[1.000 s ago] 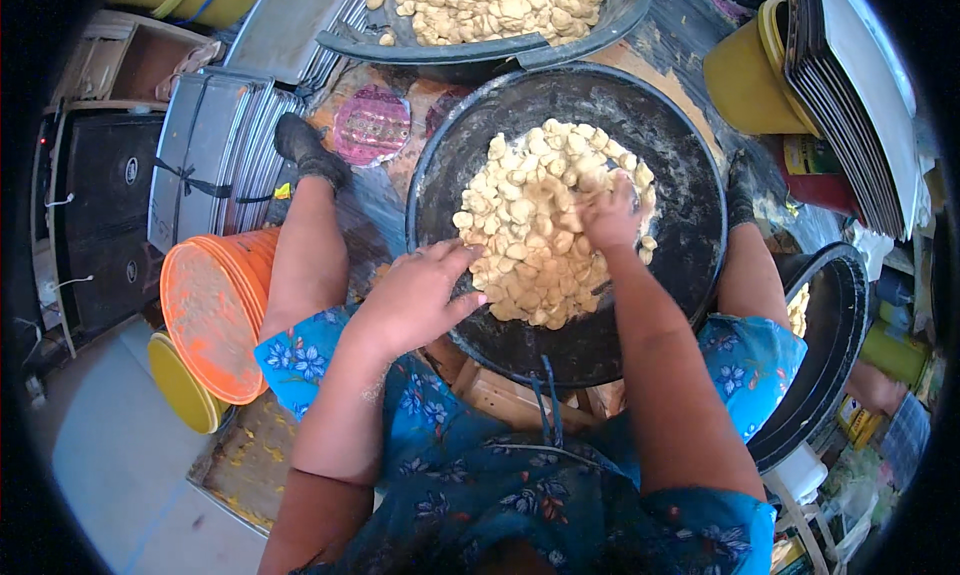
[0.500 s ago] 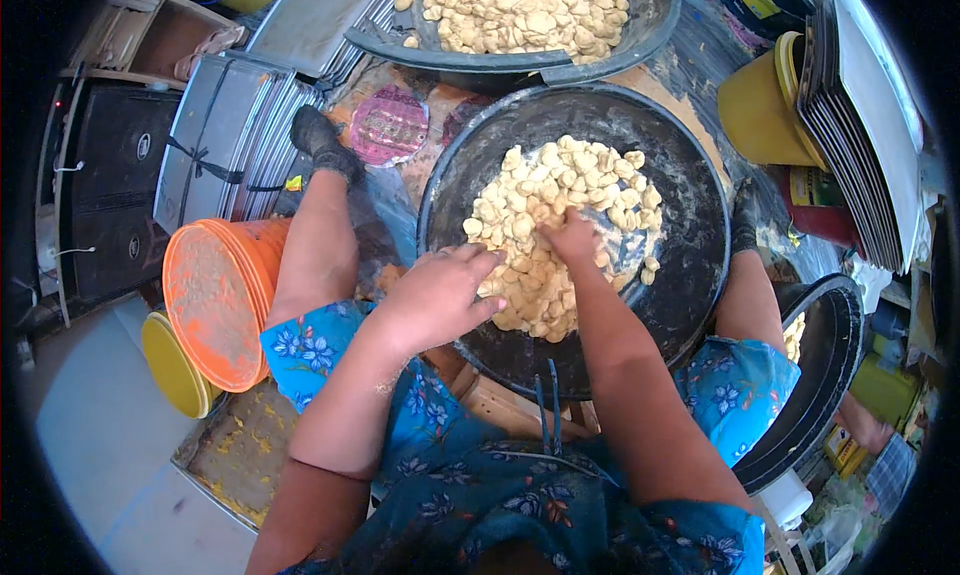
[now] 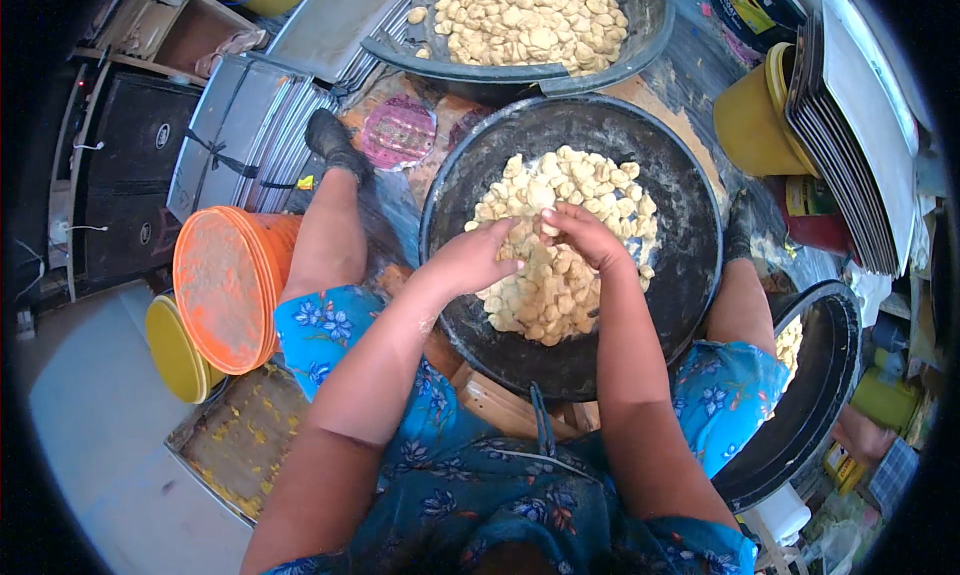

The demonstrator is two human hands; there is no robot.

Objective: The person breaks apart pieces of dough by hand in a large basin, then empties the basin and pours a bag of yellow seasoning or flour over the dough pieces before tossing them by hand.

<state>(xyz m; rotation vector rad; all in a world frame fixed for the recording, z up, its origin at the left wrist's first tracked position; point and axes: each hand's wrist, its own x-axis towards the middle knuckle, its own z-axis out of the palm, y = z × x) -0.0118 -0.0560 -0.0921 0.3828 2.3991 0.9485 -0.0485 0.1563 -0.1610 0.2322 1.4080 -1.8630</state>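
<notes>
Looks like our right hand (image 3: 588, 238) has a narrow grip on a dough piece (image 3: 550, 228), can't tell on our left hand (image 3: 472, 260), over the black basin (image 3: 662, 300) between our legs (image 3: 340, 230), probably for easy reach.

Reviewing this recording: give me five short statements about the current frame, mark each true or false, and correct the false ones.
1. The left hand and right hand are over the round black basin between the person's legs. True.
2. The left hand is clenched in a fist. False: its thumb is spread apart from its fingers.
3. The orange bucket is on the person's right. False: it is on the left, beside the left leg.
4. Pale, rounded pieces lie heaped in the basin under the hands. True.
5. The dark tub at the top of the view is empty. False: it holds many similar pieces.
</notes>
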